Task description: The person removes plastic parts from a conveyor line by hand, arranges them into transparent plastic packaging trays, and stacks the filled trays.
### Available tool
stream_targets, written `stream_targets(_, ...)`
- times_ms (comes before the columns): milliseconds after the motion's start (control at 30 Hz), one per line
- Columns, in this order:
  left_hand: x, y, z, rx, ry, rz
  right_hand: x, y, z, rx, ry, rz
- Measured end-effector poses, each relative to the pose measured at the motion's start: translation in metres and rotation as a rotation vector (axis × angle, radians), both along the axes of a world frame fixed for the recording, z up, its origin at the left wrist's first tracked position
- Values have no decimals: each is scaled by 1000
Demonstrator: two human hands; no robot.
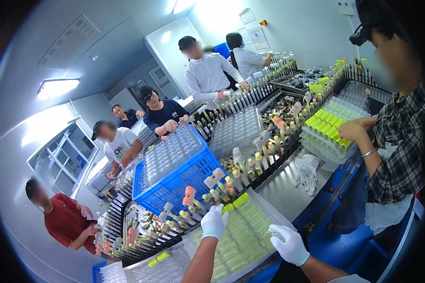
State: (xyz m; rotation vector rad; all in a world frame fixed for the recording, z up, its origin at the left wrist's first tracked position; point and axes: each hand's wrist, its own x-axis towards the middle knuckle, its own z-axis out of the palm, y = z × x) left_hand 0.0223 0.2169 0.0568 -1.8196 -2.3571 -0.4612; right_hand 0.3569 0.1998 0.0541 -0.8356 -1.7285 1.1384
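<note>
Both my hands wear white gloves. My left hand [214, 221] is at the far left part of a clear plastic tray [250, 238], its fingers closed at a small bright yellow-green piece [227, 208]. Beside that lies a second yellow-green piece [241, 200]. Paler yellow-green shows in rows through the tray's compartments. Over the tray's right edge, my right hand [289, 244] is held with its fingers bent and apart, and nothing shows in it. Just beyond the tray runs a row of upright holders [217, 193] topped with yellow, white and pink pieces.
A blue crate [174, 181] bearing clear trays stands beyond the holders. White gloves [308, 173] lie on the metal table [281, 184]. At right, a person in a checked shirt [396, 137] handles yellow-green pieces [326, 123] on stacked trays. Several other people work around the line.
</note>
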Motion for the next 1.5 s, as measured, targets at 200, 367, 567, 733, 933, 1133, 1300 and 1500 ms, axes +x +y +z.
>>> stream_targets(200, 2, -52, 17, 324, -2, 45, 4, 78, 3, -77, -5, -51)
stream_targets(367, -9, -153, 9, 488, -431, 492, -26, 170, -76, -262, 39, 292)
stream_targets(567, -31, -242, -83, 688, -1671, 233, -68, 167, -114, -166, -49, 506)
stream_targets(733, -6, -235, -66, 536, -1586, 293, -86, 156, -153, -342, 233, 549)
stream_targets(933, 0, -244, -51, 457, -1481, 348, -71, 144, -121, -321, 103, 439)
stream_targets(1133, -1, -246, -45, 434, -1448, 363, -42, 242, 16, 257, -85, -523)
stream_targets(1300, -2, -239, -49, 448, -1465, 314, -59, 356, 111, 152, -552, -767)
stream_targets(1500, 0, -250, -62, 556, -1355, 295, -110, 395, 116, 410, -1206, -594)
